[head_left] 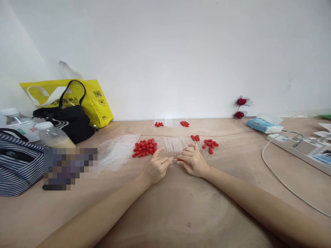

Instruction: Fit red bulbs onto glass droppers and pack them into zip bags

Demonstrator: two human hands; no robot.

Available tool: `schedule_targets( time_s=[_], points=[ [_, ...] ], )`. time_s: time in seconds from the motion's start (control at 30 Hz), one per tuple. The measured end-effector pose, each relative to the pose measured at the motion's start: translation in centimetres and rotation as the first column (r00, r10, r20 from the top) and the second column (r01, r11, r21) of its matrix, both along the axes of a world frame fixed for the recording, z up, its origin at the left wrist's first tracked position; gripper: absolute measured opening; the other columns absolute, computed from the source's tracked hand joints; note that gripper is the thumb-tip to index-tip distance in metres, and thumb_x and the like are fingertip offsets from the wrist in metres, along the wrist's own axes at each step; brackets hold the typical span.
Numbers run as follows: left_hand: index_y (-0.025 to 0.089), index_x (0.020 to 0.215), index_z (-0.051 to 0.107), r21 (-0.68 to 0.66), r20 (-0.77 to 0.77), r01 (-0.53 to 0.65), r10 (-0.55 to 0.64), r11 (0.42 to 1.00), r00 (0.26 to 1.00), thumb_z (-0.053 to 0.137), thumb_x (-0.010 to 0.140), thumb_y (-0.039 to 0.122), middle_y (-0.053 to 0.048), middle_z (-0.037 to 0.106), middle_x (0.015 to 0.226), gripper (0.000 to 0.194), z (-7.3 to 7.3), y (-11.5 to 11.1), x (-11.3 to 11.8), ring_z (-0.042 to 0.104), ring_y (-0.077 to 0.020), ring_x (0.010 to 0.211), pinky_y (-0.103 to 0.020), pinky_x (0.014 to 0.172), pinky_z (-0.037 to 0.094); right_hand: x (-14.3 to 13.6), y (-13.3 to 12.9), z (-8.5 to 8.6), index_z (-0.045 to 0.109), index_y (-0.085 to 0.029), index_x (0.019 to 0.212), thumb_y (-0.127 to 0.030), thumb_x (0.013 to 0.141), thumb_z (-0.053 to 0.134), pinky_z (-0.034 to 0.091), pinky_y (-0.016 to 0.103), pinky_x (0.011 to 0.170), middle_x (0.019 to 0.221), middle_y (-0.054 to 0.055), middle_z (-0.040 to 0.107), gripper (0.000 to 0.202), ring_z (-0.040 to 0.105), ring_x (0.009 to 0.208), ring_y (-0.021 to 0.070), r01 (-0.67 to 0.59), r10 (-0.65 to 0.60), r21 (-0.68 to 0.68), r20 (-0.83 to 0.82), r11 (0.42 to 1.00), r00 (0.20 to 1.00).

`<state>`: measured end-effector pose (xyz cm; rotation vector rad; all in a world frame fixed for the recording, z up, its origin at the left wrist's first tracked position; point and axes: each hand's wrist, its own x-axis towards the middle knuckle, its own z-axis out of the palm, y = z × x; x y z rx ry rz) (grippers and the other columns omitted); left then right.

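My left hand (pixel 157 167) and my right hand (pixel 193 160) meet on the table, both pinching one clear dropper tube with a red bulb (pixel 177 159) between their fingertips. Just beyond them lies a row of clear tubes (pixel 172 144). A pile of red rubber bulbs (pixel 144 147) sits to the left of the row. A smaller cluster of red bulbs (pixel 210 144) and a few finished droppers (pixel 197 139) lie to its right.
Clear plastic bags (pixel 116 155) lie left of the pile. A black handbag (pixel 69 122), yellow bag (pixel 94 100), bottles and a striped bag (pixel 19 165) crowd the left. A power strip (pixel 300 148) with a white cable (pixel 274 172), a tissue pack (pixel 263 124) and red roses (pixel 241 106) are at right.
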<state>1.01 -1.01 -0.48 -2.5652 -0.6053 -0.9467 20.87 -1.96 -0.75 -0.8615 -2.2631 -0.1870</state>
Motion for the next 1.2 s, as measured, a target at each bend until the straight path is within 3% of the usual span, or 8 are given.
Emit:
schedule_targets(
  time_s=[0.17,0.37,0.5,0.67,0.8,0.93,1.03,1.2],
  points=[
    [0.017,0.098,0.057,-0.029,0.029,-0.001,0.002,1.0,1.0,0.037,0.085,0.011,0.0,0.066,0.067,0.024,0.1,0.2,-0.1,0.06,-0.0111,0.058,-0.05,0.097,0.031,0.2,0.0,-0.2,0.061,-0.023,0.097,-0.032,0.082,0.049,0.024,0.038,0.084,0.07,0.001,0.063,0.021,0.051,0.069,0.0142,0.068,-0.07,-0.026,-0.097,0.997,0.993],
    [0.015,0.097,0.057,-0.03,0.063,0.017,-0.015,0.999,0.998,0.039,0.085,0.011,-0.001,0.068,0.071,0.021,0.4,0.0,0.0,0.062,-0.011,0.06,-0.05,0.098,0.029,0.3,-0.2,-0.2,0.064,-0.023,0.078,-0.032,0.079,0.054,0.023,0.04,0.087,0.066,-0.001,0.065,0.013,0.053,0.065,0.013,0.115,-0.123,-0.053,-0.179,0.992,0.976],
    [0.015,0.101,0.056,-0.032,0.076,0.004,-0.001,0.999,0.997,0.039,0.086,0.011,-0.002,0.068,0.072,0.023,0.2,0.1,-0.1,0.063,-0.0119,0.064,-0.051,0.099,0.028,0.3,0.0,-0.2,0.063,-0.023,0.084,-0.036,0.075,0.059,0.027,0.041,0.086,0.069,0.001,0.065,0.016,0.055,0.069,0.0152,0.108,-0.129,-0.099,-0.236,0.989,0.963],
    [0.018,0.108,0.053,-0.051,0.125,0.012,-0.005,0.999,0.992,0.041,0.086,0.015,-0.002,0.068,0.076,0.026,0.1,0.2,-0.1,0.063,-0.0119,0.064,-0.049,0.097,0.03,-0.4,0.2,-0.6,0.059,-0.021,0.089,-0.038,0.077,0.055,0.042,0.033,0.073,0.078,0.004,0.062,0.022,0.056,0.075,0.0162,-0.104,-0.078,-0.322,-0.504,0.941,0.86],
    [0.017,0.116,0.047,-0.168,0.154,0.003,0.024,0.986,0.988,0.044,0.085,0.024,-0.005,0.068,0.087,0.032,0.6,0.0,-0.2,0.062,-0.0152,0.076,-0.048,0.098,0.027,-0.4,1.8,0.0,0.049,-0.021,0.108,-0.036,0.081,0.047,0.045,0.027,0.067,0.081,0.003,0.057,0.031,0.055,0.075,0.0138,-0.19,-0.1,-0.372,-0.636,0.909,0.766],
    [0.015,0.117,0.046,-0.233,0.139,-0.074,0.108,0.97,0.984,0.041,0.085,0.026,-0.008,0.066,0.091,0.034,0.9,0.0,-0.4,0.06,-0.0182,0.086,-0.048,0.097,0.026,2.5,4.9,2.0,0.038,-0.019,0.117,-0.033,0.082,0.04,0.045,0.028,0.063,0.078,0.002,0.055,0.037,0.054,0.069,0.0132,0.008,-0.291,-0.44,-0.579,0.898,0.762],
    [0.015,0.109,0.051,-0.246,0.114,-0.11,0.141,0.963,0.983,0.042,0.085,0.026,-0.007,0.066,0.089,0.028,0.9,0.1,-0.3,0.059,-0.0179,0.084,-0.047,0.095,0.027,5.1,6.8,3.2,0.045,-0.019,0.109,-0.03,0.081,0.038,0.043,0.028,0.061,0.076,0.002,0.059,0.031,0.055,0.064,0.0141,0.361,-0.568,-0.565,-0.243,0.742,0.786],
    [0.018,0.101,0.055,-0.268,0.104,-0.106,0.138,0.957,0.985,0.043,0.085,0.025,-0.003,0.067,0.086,0.022,0.8,0.0,-0.2,0.06,-0.0158,0.08,-0.044,0.095,0.028,6.0,8.2,2.8,0.053,-0.021,0.105,-0.027,0.079,0.04,0.037,0.038,0.075,0.087,0.006,0.063,0.03,0.057,0.082,0.022,0.531,-0.654,-0.537,-0.051,0.656,0.755]
  ],
)
